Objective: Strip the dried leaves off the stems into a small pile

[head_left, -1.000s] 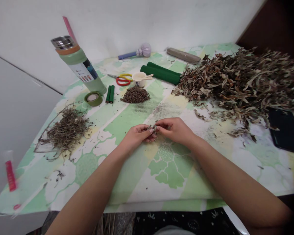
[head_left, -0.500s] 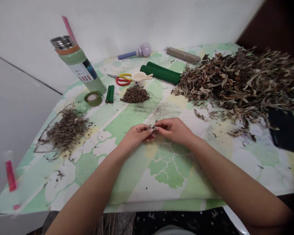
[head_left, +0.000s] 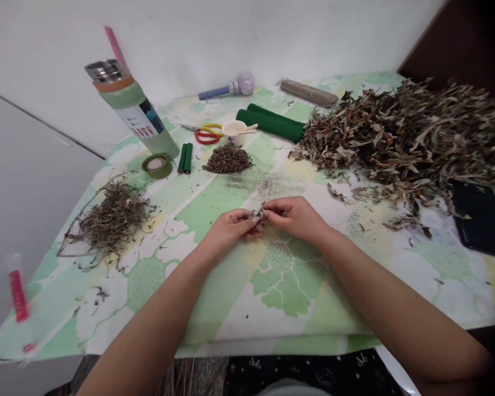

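Over the middle of the table, my left hand (head_left: 233, 227) pinches a small bit of dried leaf (head_left: 256, 214) between thumb and fingers. My right hand (head_left: 295, 217) meets it from the other side, its thumb and forefinger closed on the same dried leaf. Beyond the hands lies a small mound of crumbled dark leaf (head_left: 227, 159). A big heap of dried leaves (head_left: 396, 137) spreads at the right. On the left is a tangle of thin dry stems (head_left: 111, 217).
A green flask (head_left: 138, 118) stands behind the stems, its lid (head_left: 157, 165) beside it. Farther back are scissors (head_left: 208, 133), a small white cup (head_left: 233, 132), green rolls (head_left: 270, 124) and short green sticks (head_left: 185, 158). A black phone (head_left: 482, 220) lies at the right edge.
The right hand's fingers have shifted very slightly away from the left hand's fingertips. Both hands stay in the same spot, and nothing else has visibly moved.
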A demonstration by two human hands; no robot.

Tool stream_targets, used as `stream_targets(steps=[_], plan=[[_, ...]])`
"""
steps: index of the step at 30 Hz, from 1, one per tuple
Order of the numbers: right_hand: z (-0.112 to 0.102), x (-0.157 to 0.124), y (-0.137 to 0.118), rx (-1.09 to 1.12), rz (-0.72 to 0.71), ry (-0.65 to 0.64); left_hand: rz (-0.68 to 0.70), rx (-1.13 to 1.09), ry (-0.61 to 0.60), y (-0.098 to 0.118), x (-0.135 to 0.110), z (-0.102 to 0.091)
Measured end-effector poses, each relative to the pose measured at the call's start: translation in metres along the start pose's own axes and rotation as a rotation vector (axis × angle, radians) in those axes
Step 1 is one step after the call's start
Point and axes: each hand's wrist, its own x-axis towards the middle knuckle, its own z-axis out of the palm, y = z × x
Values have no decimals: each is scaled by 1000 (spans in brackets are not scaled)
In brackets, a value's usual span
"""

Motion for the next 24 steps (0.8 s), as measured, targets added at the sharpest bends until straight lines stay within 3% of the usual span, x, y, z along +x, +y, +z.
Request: stream_targets(steps=[10,24], plan=[[4,0,2,41,-22,-53,0,-21,-1,-1,0,0],[1,0,0,24,-7,3,-10,-17,5,0,0,0]])
